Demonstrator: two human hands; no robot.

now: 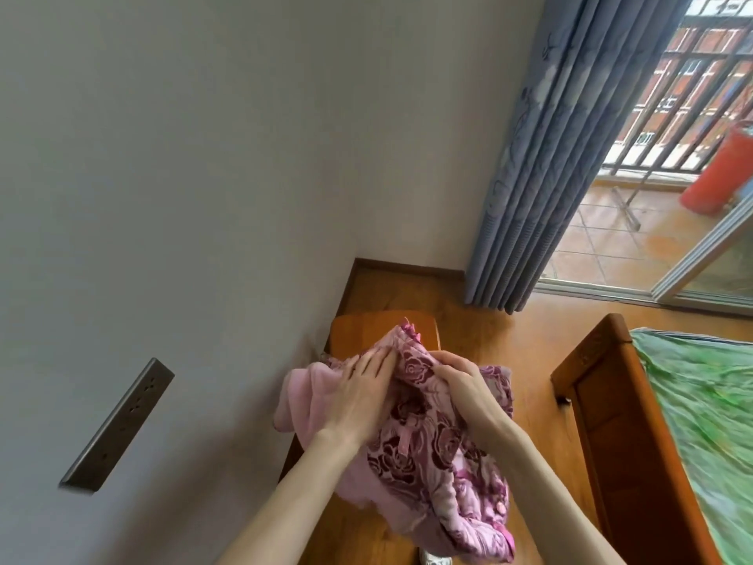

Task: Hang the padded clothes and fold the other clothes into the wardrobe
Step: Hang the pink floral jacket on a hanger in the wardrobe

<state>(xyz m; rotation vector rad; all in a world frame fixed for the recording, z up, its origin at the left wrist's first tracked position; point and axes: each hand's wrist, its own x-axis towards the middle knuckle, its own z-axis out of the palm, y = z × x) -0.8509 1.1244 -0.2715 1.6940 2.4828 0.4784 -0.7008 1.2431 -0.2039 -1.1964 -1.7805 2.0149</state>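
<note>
Wall (183, 157): grey, fills the left and upper left of the frame; a dark socket strip (118, 426) is fixed to it at lower left. Bed (701, 409): right edge of the frame, green sheet inside a wooden frame, lying bare where garments could be spread for folding. Curtain (550, 157): blue, upper right, drawn aside from an open balcony door; a red cylinder (721, 173) stands outside. Floor (489, 332): wood, lower centre. Wooden stool (383, 324): centre, against the wall, probably serving as the counter for the clothes. Padded jacket (432, 454): pink with a rose pattern, quilted, lower centre, lifted clear in front of the person above the stool, its pale fleece lining turned out at left; likely being sorted to find collar or shoulders before hanging. No wardrobe or hanger in view. Left hand (362, 397): fingers straight, laid flat on the fabric, apparently steadying it. Right hand (460, 377): fingers curled, gripping a bunched fold at the jacket's upper edge, carrying the weight.
</note>
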